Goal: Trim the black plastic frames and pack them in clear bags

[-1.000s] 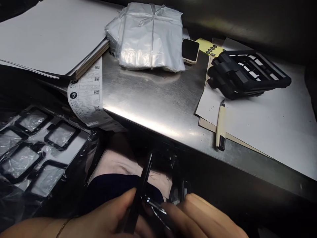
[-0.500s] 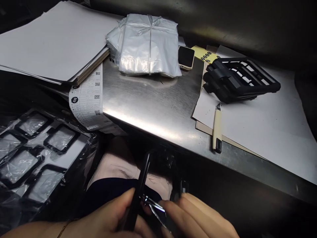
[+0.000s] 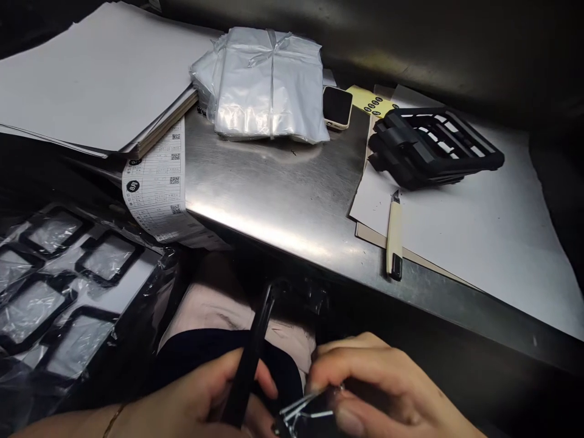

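Black plastic and bright metal fill the two hands just below the front edge of the steel tabletop. The left hand is curled nearly shut around a long black strip, which stands tilted with its upper end pointing toward the tabletop. The right hand is almost closed too, its thumb and fingers pinching a shiny metal piece whose exact form is partly hidden by the fingers. The two hands are close together, and the strip and the piece look just apart, though the overlap makes that hard to tell. Both are held above dark navy cloth and pale pink cloth.

On the tabletop, a bundle of clear plastic bags is tied shut with a band, and a stack of white card lies squared at its left end. Toward its right end, a black plastic rack rests on white paper, and a cream utility knife lies untouched beside the rack. Below the tabletop's left side, black frames lie in rows under clear plastic, with none lifted out. Only the pieces in the hands appear to be in work; how much of it is done, the view cannot show.
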Demonstrator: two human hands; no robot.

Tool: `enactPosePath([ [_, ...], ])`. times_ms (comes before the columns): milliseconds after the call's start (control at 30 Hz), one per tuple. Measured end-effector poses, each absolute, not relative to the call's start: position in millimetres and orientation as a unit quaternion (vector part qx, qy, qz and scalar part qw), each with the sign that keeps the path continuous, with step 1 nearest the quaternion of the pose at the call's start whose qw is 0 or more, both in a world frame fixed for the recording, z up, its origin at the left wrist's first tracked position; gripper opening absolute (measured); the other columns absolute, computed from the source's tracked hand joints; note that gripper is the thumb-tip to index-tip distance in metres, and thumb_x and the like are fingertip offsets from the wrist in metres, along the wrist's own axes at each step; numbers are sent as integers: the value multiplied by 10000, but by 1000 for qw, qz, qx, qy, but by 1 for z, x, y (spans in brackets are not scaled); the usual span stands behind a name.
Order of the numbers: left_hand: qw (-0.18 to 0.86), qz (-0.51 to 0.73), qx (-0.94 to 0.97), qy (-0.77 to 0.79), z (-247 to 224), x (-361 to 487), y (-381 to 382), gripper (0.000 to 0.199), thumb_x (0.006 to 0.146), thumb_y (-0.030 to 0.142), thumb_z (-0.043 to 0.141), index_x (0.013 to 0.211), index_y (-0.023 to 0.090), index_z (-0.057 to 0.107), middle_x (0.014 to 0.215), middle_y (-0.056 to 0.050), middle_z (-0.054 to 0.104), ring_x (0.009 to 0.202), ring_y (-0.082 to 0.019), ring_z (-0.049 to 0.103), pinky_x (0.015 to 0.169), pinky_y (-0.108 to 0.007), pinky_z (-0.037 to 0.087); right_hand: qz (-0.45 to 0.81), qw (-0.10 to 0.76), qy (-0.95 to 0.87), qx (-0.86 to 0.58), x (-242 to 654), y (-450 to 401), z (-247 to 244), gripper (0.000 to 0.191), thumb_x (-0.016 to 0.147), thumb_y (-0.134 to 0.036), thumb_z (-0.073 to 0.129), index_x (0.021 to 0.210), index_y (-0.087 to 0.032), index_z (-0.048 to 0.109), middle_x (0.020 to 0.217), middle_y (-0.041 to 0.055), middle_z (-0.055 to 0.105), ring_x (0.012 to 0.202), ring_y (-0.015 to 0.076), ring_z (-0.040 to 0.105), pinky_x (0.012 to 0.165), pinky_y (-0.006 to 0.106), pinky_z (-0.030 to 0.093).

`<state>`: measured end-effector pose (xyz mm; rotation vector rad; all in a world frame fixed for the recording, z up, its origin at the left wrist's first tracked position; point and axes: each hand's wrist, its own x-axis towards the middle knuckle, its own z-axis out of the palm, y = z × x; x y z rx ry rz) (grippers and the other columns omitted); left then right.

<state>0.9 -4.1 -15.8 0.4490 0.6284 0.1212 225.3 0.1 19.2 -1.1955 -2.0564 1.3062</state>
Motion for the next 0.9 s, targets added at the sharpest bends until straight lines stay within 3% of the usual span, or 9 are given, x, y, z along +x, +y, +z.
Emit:
enactPosePath([
  [100, 921, 85, 201, 324, -11, 0, -2, 385, 661, 398, 687, 949, 196, 529, 856, -21, 717, 709, -107, 644, 615, -179, 404, 469, 288, -681, -483, 238, -2, 13, 142, 765, -387, 557, 850, -299, 628, 677, -40, 649, 584, 98, 613, 519, 159, 496],
  [233, 918, 155, 196, 309, -4, 0, -1, 353, 720, 377, 634, 984, 185, 503, 921, -53, 717, 922, -227, 635, 867, -376, 399, 457, 399, -565, -560, 253, -13, -1, 203, 754, -347, 569, 940, -302, 637, 686, -19, 661, 567, 115, 634, 514, 155, 506],
  [333, 919, 210, 176, 282, -6, 1, 2, 262, 764, 304, 603, 971, 186, 493, 908, -50, 719, 1006, -277, 602, 948, -488, 323, 476, 472, -477, -569, 259, -20, -12, 209, 778, -335, 536, 962, -304, 631, 969, -1, 663, 830, 142, 645, 680, 189, 509],
  [400, 916, 235, 168, 277, -8, 2, 3, 237, 791, 281, 574, 991, 192, 484, 947, -60, 707, 1052, -284, 574, 936, -488, 335, 525, 472, -441, -553, 258, -23, -16, 217, 797, -356, 494, 962, -299, 623, 1208, 20, 552, 1030, 196, 567, 791, 274, 483],
  [467, 912, 246, 162, 285, -8, 3, 5, 251, 801, 284, 559, 1022, 204, 473, 990, -63, 690, 1095, -276, 543, 920, -453, 356, 587, 447, -416, -532, 251, -25, -20, 227, 817, -365, 456, 971, -295, 608, 1299, 42, 467, 1100, 238, 514, 826, 345, 468],
  [600, 902, 249, 177, 305, -6, 5, 4, 282, 792, 312, 563, 1049, 224, 485, 1022, -45, 677, 1086, -250, 550, 938, -418, 349, 618, 415, -427, -514, 237, -26, -24, 212, 845, -355, 424, 988, -292, 567, 1161, 56, 553, 883, 180, 606, 693, 298, 509],
  [733, 886, 233, 255, 310, -15, 1, 5, 469, 721, 429, 614, 1121, 215, 498, 1072, -79, 645, 1069, -294, 551, 909, -451, 379, 583, 398, -501, -500, 248, -14, -18, 194, 878, -298, 380, 1040, -313, 486, 1044, 15, 518, 669, 68, 523, 591, 202, 461],
  [800, 856, 238, 286, 358, -22, -5, 12, 598, 711, 538, 558, 1195, 207, 440, 1172, -128, 578, 1095, -314, 523, 883, -457, 400, 566, 369, -570, -467, 261, -1, -8, 167, 854, -294, 419, 998, -289, 504, 1016, 22, 509, 663, 77, 498, 593, 214, 446],
  [900, 744, 293, 371, 473, -23, -15, 31, 577, 755, 581, 447, 1225, 258, 361, 1317, -102, 442, 1207, -271, 411, 973, -418, 337, 546, 265, -698, -379, 270, 22, 11, 153, 723, -205, 558, 873, -203, 591, 802, 19, 547, 606, 91, 472, 582, 217, 419],
])
